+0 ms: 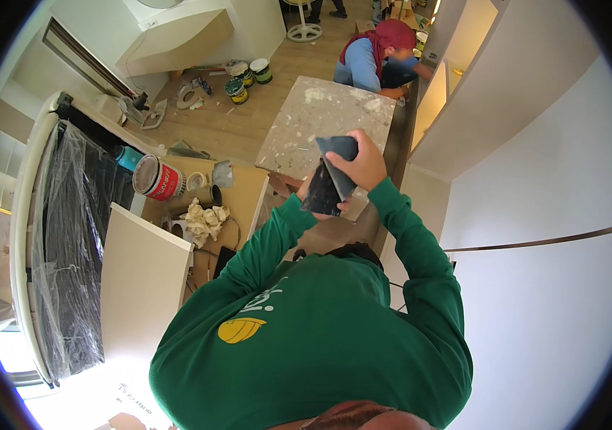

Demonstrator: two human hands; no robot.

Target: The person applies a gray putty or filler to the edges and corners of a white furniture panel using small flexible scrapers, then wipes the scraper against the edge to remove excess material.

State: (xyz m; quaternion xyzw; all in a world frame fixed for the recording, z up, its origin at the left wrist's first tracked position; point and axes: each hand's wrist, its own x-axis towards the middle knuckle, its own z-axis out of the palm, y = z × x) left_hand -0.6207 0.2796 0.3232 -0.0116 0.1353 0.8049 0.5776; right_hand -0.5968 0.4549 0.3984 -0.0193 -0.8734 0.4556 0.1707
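Right hand [364, 162] pinches a grey sheet [339, 148] against a dusty black piece [321, 195] held by the left hand [305, 189] — a loosened grip could drop either.

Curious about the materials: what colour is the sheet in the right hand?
The sheet is dark bluish grey, best seen in the head view, the only one.

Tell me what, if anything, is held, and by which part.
The right hand grips a dark sheet, apparently folded, by its upper right edge; the left hand is beneath it, its grip mostly hidden.
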